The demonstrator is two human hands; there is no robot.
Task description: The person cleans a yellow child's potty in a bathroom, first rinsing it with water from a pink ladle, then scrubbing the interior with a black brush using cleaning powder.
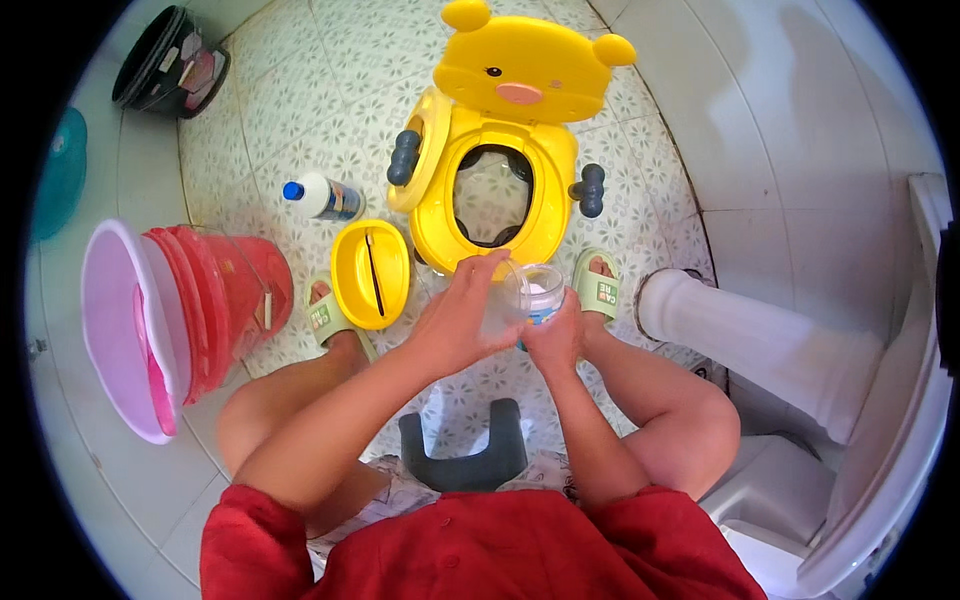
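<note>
My left hand (pixel 455 318) is wrapped round a clear plastic cup (pixel 503 310), tilted so its mouth meets the jar. In my right hand (pixel 556 338) is a clear jar (pixel 541 288) with a blue patterned label and something whitish inside. Both are held just in front of a yellow child's potty (pixel 552 222), whose animal-face lid (pixel 530 75) is raised. A yellow seat ring (pixel 432 150) leans on its left side. Left of my hands lies a yellow oval bowl (pixel 345 300) with a dark toothbrush (pixel 374 275) in it.
A white bottle with a blue cap (pixel 325 197) stands beyond the bowl. Red buckets (pixel 235 310) and a lilac basin (pixel 110 300) are at the left. A black bucket (pixel 160 65) is far left. The white sink pedestal (pixel 760 350) stands right; a grey stool (pixel 465 470) is below me.
</note>
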